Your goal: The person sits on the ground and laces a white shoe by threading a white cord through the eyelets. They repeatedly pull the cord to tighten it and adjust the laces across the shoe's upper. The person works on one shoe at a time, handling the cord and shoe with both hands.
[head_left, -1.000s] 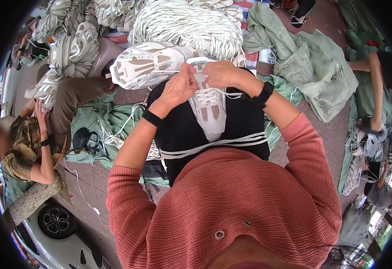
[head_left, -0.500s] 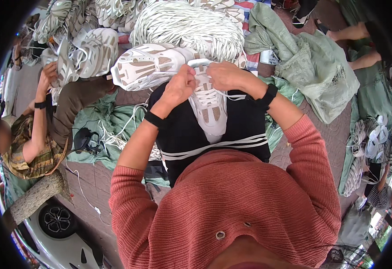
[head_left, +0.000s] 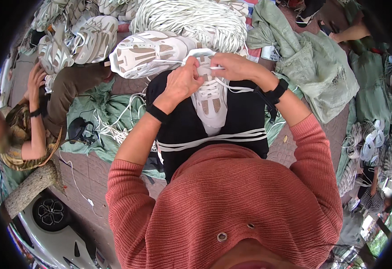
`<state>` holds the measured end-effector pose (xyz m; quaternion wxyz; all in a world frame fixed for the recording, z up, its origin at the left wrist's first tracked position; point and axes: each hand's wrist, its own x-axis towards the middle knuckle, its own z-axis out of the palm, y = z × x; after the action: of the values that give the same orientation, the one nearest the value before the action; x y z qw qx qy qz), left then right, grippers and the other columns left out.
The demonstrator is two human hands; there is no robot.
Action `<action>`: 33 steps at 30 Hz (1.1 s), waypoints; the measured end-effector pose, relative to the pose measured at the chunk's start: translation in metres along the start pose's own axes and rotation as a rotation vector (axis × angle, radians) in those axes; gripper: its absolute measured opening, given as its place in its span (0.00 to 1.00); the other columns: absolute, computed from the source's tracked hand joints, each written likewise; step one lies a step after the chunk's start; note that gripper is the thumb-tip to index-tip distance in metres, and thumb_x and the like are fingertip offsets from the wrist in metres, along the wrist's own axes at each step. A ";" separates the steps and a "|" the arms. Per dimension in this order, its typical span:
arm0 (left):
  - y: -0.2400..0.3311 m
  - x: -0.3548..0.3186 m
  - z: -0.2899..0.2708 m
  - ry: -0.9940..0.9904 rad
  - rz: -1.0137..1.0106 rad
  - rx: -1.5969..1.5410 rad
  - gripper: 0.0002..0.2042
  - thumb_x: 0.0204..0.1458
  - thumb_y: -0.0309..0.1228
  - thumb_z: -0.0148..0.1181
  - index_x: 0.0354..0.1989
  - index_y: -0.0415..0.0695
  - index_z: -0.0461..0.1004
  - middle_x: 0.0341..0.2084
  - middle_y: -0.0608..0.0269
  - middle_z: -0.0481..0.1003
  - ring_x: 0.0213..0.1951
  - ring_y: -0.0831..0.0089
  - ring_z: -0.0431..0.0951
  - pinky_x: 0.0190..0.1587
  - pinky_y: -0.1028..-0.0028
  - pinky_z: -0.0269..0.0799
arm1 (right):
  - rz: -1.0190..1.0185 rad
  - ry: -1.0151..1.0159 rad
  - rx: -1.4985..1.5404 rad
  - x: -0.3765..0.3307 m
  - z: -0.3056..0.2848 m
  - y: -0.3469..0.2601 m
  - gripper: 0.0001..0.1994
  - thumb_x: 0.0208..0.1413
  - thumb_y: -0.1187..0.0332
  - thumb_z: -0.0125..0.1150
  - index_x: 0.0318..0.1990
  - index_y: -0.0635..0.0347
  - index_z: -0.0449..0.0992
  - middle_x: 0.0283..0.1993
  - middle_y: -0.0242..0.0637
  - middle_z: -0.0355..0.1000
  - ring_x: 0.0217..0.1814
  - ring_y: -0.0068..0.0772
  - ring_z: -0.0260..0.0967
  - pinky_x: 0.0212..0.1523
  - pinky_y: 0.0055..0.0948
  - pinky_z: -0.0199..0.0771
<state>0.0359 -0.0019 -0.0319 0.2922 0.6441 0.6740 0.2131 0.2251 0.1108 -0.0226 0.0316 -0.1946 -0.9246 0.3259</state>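
Note:
A beige and white sneaker (head_left: 210, 104) rests on my lap with its toe toward me and white lace (head_left: 209, 88) threaded across its lower eyelets. My left hand (head_left: 184, 81) is closed at the left side of the shoe's opening, fingers pinched; what they grip is hidden. On the other side my right hand (head_left: 232, 66) pinches a white shoelace (head_left: 216, 68) above the tongue. Loose lace trails from the shoe across my right thigh. Just beyond my left hand lies another sneaker (head_left: 148, 51) of the same kind on its side, with lace across it.
A large heap of white laces (head_left: 189, 22) lies beyond the shoes. Several sneakers (head_left: 96, 39) are piled at the far left, near a seated person's arm (head_left: 35, 94). Green sacks (head_left: 315, 67) spread at the right. A car (head_left: 61, 233) stands at lower left.
My right hand has turned and now shows a lace between its fingers. My left hand has shifted slightly down and right. The seated person's hand at the left has moved lower.

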 end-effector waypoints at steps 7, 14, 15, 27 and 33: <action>-0.008 0.000 0.004 0.022 0.022 0.033 0.17 0.48 0.31 0.62 0.45 0.48 0.63 0.23 0.63 0.76 0.30 0.56 0.78 0.34 0.60 0.70 | -0.030 0.088 -0.120 -0.004 0.014 -0.008 0.10 0.52 0.66 0.60 0.37 0.62 0.74 0.36 0.44 0.68 0.42 0.51 0.69 0.40 0.43 0.68; -0.017 0.005 0.004 0.036 0.071 -0.114 0.12 0.50 0.30 0.62 0.40 0.43 0.67 0.20 0.61 0.74 0.26 0.60 0.77 0.31 0.62 0.70 | 0.063 0.100 -0.020 0.003 0.017 0.000 0.13 0.48 0.57 0.62 0.35 0.57 0.77 0.37 0.40 0.72 0.42 0.49 0.72 0.42 0.43 0.71; -0.019 0.008 0.003 0.002 0.046 -0.175 0.13 0.50 0.29 0.62 0.40 0.42 0.67 0.19 0.61 0.74 0.25 0.62 0.76 0.30 0.64 0.70 | 0.104 0.069 0.046 0.006 0.015 0.003 0.13 0.47 0.58 0.62 0.34 0.58 0.78 0.37 0.38 0.72 0.38 0.44 0.72 0.40 0.38 0.70; -0.033 -0.003 0.004 0.194 0.301 0.048 0.10 0.56 0.28 0.56 0.44 0.39 0.67 0.24 0.56 0.76 0.20 0.62 0.75 0.26 0.69 0.72 | 0.171 -0.113 0.629 0.007 0.000 0.010 0.13 0.57 0.63 0.59 0.28 0.64 0.70 0.34 0.27 0.63 0.34 0.20 0.58 0.36 0.22 0.60; 0.001 -0.015 0.021 0.246 0.457 0.226 0.12 0.50 0.30 0.58 0.43 0.45 0.71 0.33 0.58 0.74 0.28 0.60 0.79 0.21 0.63 0.73 | 0.290 0.087 0.748 -0.015 0.005 0.003 0.14 0.53 0.67 0.66 0.42 0.66 0.75 0.43 0.29 0.70 0.45 0.18 0.64 0.45 0.22 0.67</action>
<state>0.0503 -0.0190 -0.0450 0.0791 0.7770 0.5614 0.2736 0.2390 0.1046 -0.0277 0.0931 -0.3116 -0.7030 0.6325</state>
